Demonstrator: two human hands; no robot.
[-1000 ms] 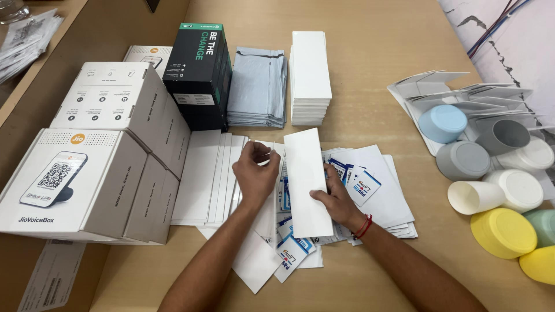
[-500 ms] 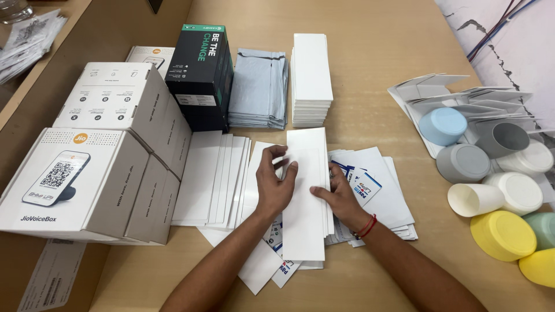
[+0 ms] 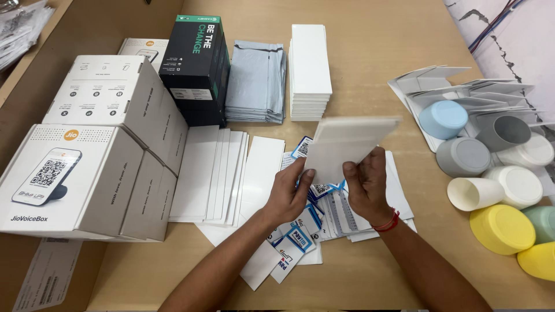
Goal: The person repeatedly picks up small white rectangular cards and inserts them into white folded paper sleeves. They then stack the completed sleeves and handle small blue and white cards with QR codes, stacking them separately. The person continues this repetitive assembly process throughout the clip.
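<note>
Both my hands hold one white card (image 3: 350,144), lifted off the table and tilted, blurred from motion. My left hand (image 3: 290,193) grips its lower left edge and my right hand (image 3: 365,185), with a red thread at the wrist, grips the lower right. Under them lies a loose pile of white and blue printed cards (image 3: 324,208). To the left, a fanned row of white cards (image 3: 217,173) lies flat, with a single white card (image 3: 260,173) beside it.
White cartons (image 3: 98,167) stand at left, a black box (image 3: 196,66) behind them. Grey pouches (image 3: 255,81) and a neat white card stack (image 3: 310,69) sit at the back. Pastel cups (image 3: 497,179) and folded white trays (image 3: 457,86) fill the right side.
The white card lay flat under both hands half a second ago; now it is raised off the pile and turned crosswise, held between both hands.
</note>
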